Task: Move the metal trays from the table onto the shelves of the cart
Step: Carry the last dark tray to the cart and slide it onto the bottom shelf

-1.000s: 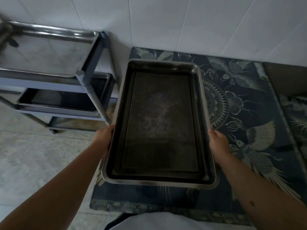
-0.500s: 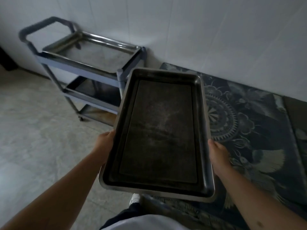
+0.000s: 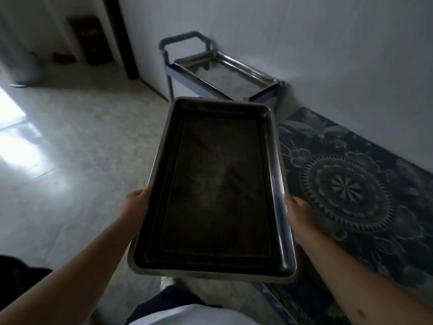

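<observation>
I see a large rectangular metal tray (image 3: 215,191) held in the air in front of me, its long axis pointing away from the camera. It is shallow, with rounded corners, a rolled rim of dull brushed steel and a dark, scuffed, slightly mottled floor with a stepped inner border. My left hand (image 3: 136,207) grips the left long edge, and my right hand (image 3: 302,213) grips the right long edge; on both, the fingers curl under the rim out of sight, with only the thumb side and the back of the hand showing. Both bare forearms reach in from the bottom corners.

Beyond the far end of the tray stands a metal cart with blue-grey tubular posts and a looped push handle (image 3: 185,41). Its top shelf (image 3: 225,73) is a shiny, shallow steel pan with raised edges, smudged and reflective. The tray's far rim overlaps the near end of the cart in the view; I cannot tell how close they are.

To the right, the desk carries a dark blue cloth (image 3: 351,184) printed with a pale round medallion and flowers. The floor (image 3: 70,160) is pale, glossy stone tile with a bright patch of light on the left. A smooth white wall (image 3: 328,43) runs behind the cart.
</observation>
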The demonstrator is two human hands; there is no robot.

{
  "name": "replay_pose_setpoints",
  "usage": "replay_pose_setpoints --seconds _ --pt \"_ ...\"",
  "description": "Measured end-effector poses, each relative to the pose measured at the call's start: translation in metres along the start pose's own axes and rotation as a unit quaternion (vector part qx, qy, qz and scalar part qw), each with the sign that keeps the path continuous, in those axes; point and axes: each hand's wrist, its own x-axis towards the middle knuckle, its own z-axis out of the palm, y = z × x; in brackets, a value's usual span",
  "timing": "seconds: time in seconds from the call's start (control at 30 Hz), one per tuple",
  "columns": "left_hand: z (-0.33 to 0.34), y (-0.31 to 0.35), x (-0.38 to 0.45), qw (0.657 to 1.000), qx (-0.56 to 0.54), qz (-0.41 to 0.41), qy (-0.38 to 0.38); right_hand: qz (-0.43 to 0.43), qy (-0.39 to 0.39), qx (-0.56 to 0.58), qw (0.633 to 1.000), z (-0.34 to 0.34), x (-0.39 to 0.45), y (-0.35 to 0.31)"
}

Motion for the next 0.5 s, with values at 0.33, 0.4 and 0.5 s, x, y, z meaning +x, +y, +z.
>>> replay_pose_setpoints --seconds 0.33,0.4,0.5 --pt "-0.105 -0.051 -0.035 0.983 -0.036 -0.052 0.171 -0.092 -0.128 -0.067 0.985 0.112 -0.014 -0.062" --pt "-0.124 -0.062 -0.04 0.979 -0.043 -0.065 0.191 -0.109 -0.144 -0.08 0.98 0.137 -0.019 -0.073" --pt "-0.149 -0.078 -0.043 0.971 -0.078 -0.093 0.204 -0.126 -0.174 -0.092 0.972 0.172 -0.028 -0.085"
